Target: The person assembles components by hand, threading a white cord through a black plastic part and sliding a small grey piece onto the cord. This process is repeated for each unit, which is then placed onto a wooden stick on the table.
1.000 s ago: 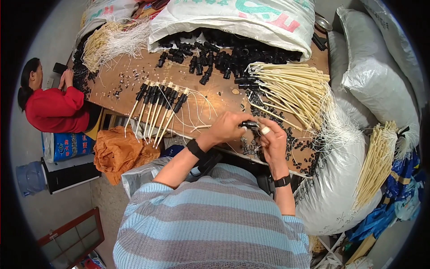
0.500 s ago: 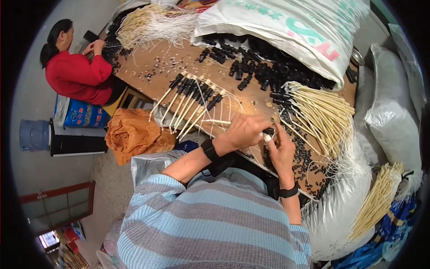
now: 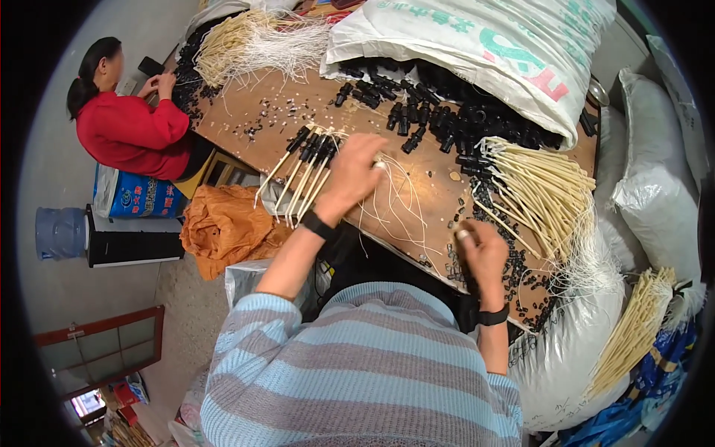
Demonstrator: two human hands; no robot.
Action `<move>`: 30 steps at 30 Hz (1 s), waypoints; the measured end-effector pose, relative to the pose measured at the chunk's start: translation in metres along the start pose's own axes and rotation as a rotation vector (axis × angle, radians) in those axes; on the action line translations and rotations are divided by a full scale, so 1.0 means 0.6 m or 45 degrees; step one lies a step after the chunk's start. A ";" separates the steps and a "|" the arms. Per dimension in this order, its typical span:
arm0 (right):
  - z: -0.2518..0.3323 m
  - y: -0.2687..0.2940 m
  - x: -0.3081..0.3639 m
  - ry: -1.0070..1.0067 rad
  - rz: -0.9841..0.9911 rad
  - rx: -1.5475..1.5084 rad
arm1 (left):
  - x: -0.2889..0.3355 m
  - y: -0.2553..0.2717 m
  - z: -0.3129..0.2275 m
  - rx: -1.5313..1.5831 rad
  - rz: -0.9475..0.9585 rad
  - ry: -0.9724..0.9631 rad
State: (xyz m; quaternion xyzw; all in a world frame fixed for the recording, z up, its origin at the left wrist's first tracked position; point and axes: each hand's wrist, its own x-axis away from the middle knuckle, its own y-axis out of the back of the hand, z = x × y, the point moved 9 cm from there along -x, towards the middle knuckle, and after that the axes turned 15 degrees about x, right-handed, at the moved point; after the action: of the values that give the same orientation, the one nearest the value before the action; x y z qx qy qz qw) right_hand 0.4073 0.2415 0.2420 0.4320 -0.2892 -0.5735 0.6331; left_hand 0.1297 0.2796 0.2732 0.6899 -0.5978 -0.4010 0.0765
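Black-sleeved sticks [image 3: 272, 179] are laid in a row at the near edge of the surface [image 3: 316, 97], left of its middle, and the right end of the row is covered by the left hand [image 3: 351, 179]. The fingers of that hand are stretched forward and close together over the sleeves; whether anything is grasped beneath them cannot be told. The right hand [image 3: 485, 253] is held nearer the right end of the near edge, its fingers bent down over small black pieces [image 3: 515, 267], and whether one is pinched is too blurred to tell. Half a second earlier both hands were brought together around a black piece over the near edge; now they have been parted, the left having been shifted to the row. The sticks are seen side by side, long axes running slantwise across the near edge, black sleeves directed inward over the surface and pale ends projecting past the edge toward the lower left. White cords [image 3: 408, 185] are trailed in loops right of the left hand. A bundle of pale sticks [image 3: 547, 194] is set by the right edge, and black connectors [image 3: 447, 123] are heaped at the mouth of a white sack [image 3: 462, 45] along the far edge. Beyond the left end, a person in red [image 3: 130, 134] is seated.
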 end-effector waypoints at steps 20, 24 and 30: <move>-0.084 0.093 -0.012 0.072 -0.208 0.400 | 0.021 -0.203 -0.045 0.760 0.587 0.459; -0.027 0.083 0.008 0.213 0.032 0.018 | 0.024 -0.209 -0.042 0.962 0.574 0.470; -0.002 0.074 0.032 0.351 -0.020 0.218 | 0.018 -0.198 -0.060 0.684 0.695 0.302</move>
State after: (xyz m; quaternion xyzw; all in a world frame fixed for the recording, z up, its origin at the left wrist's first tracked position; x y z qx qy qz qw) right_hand 0.4330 0.2217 0.2781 0.5613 -0.2441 -0.4871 0.6230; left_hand 0.2432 0.2894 0.2226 0.5427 -0.8297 -0.1130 0.0655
